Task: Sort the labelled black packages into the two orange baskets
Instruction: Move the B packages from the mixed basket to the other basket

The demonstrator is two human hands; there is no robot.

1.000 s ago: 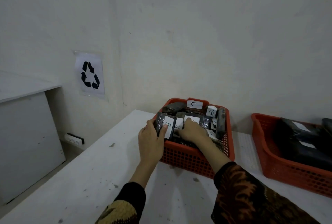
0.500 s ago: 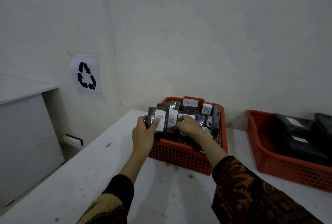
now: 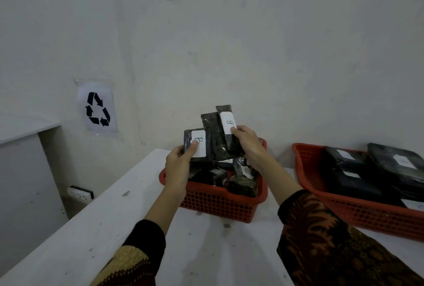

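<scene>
Left hand [image 3: 178, 166]: thumb across the white label, fingers curled behind; it grips one black package marked B [image 3: 197, 145], lifted clear above the near-left corner of the left basket [image 3: 220, 203]. Label faces the camera, probably so the letter can be read before sorting.
Right hand [image 3: 246, 142]: pinches two packages fanned together, the front package [image 3: 227, 125] labelled B, the rear package [image 3: 212, 132] showing no label from here. Thumb rests on the lower edge of the front label. Both stand upright above the same basket.
Left basket: more black packages lie loose and tilted inside; their labels are mostly hidden.
Right basket [image 3: 305, 171]: well apart to the right on the same white table [image 3: 96, 228]; larger black packages [image 3: 399, 162] lie flat and stacked in it, letters too blurred to read.
Step, as judged: reading and grouping by letter; the three held items are not yet placed.
Risk, as judged: the two-package pinch looks light; the rear one could slip.
</scene>
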